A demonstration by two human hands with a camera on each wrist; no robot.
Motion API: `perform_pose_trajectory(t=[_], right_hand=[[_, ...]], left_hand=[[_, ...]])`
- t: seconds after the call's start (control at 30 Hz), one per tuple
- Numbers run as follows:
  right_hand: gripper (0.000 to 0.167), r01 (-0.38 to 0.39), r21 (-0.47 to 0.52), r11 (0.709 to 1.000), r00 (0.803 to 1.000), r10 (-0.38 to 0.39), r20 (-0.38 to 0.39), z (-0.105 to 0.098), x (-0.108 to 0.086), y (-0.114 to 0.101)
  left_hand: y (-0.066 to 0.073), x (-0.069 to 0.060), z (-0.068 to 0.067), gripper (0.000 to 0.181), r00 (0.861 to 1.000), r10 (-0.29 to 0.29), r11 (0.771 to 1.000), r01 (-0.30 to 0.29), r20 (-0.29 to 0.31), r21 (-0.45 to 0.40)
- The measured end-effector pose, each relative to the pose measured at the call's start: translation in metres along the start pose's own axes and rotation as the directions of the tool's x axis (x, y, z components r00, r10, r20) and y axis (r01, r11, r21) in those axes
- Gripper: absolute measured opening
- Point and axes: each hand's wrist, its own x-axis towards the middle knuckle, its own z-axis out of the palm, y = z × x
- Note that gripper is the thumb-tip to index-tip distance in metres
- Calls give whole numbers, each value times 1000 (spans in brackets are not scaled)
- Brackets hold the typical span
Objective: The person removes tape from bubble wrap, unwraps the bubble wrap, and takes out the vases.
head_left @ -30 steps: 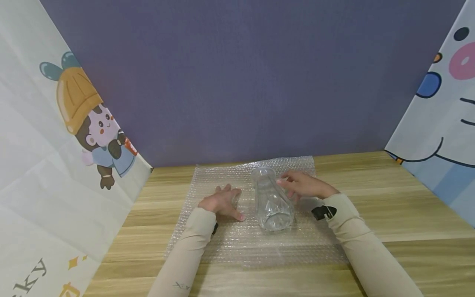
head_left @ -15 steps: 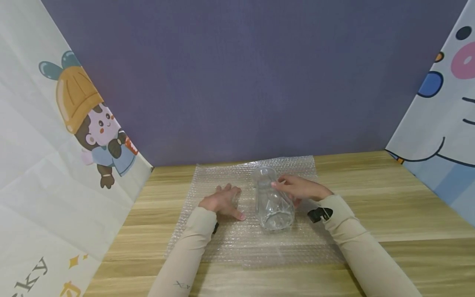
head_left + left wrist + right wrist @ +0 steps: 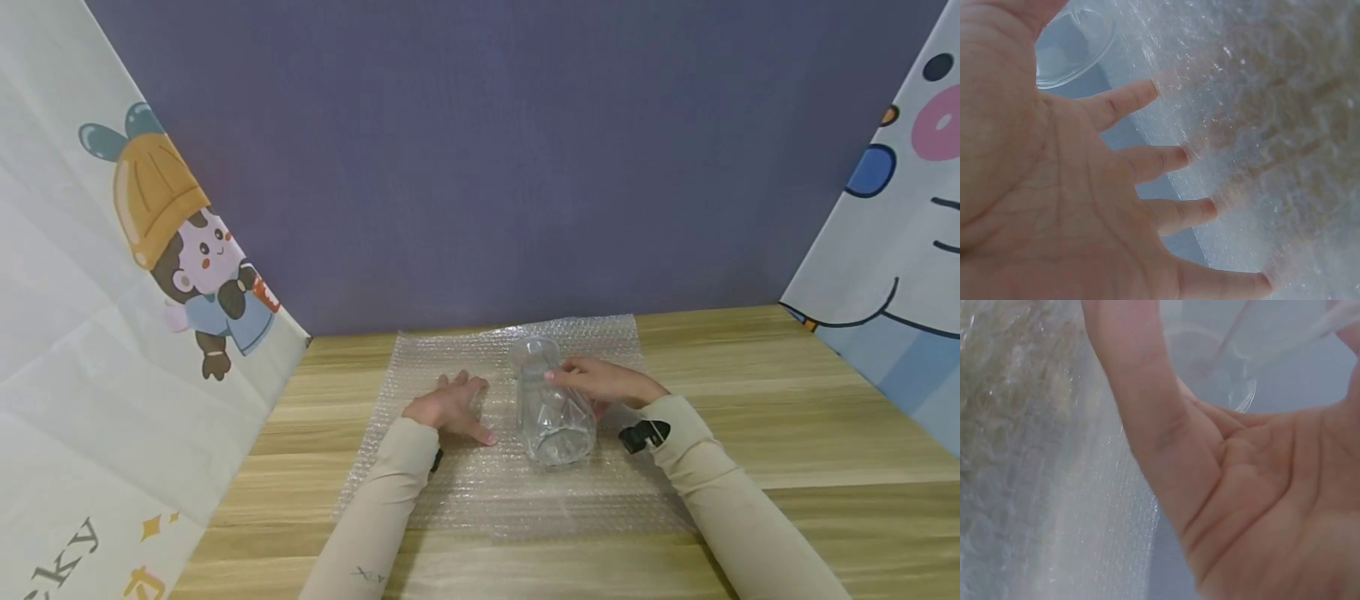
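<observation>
In the head view a clear glass vase (image 3: 551, 425) lies on its side on a sheet of bubble wrap (image 3: 465, 508). Its wide, round end faces me and a flared rim points away. My right hand (image 3: 603, 382) grips it from the right, thumb over the top and fingers down along the side, partly hidden. To the left, my left hand (image 3: 447, 410) rests on the bubble wrap with fingers spread, apart from the vase. The left wrist view shows those fingertips (image 3: 1169, 157) against the wrap and a rounded glass rim (image 3: 1075, 56) beyond the thumb.
The bubble wrap lies on a wood-grain table (image 3: 750, 375). A dark purple panel (image 3: 480, 167) stands along the back edge. Printed white sheets with cartoon figures hang at the left (image 3: 75, 317) and right (image 3: 840, 283).
My right hand has moved slightly left and closed onto the vase, its thumb now over the top. The left hand and the vase have hardly moved.
</observation>
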Motion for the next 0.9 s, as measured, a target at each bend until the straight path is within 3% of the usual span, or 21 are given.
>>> perform_pose_trajectory(t=[0.43, 0.9], right_hand=[[68, -48, 74, 996, 997, 44, 57, 0, 0, 5], [63, -16, 120, 993, 993, 2, 117, 1, 3, 8]], left_hand=[[1, 1, 0, 107, 1000, -6, 1000, 6, -2, 19], [1, 1, -1, 108, 1000, -4, 999, 3, 5, 35]])
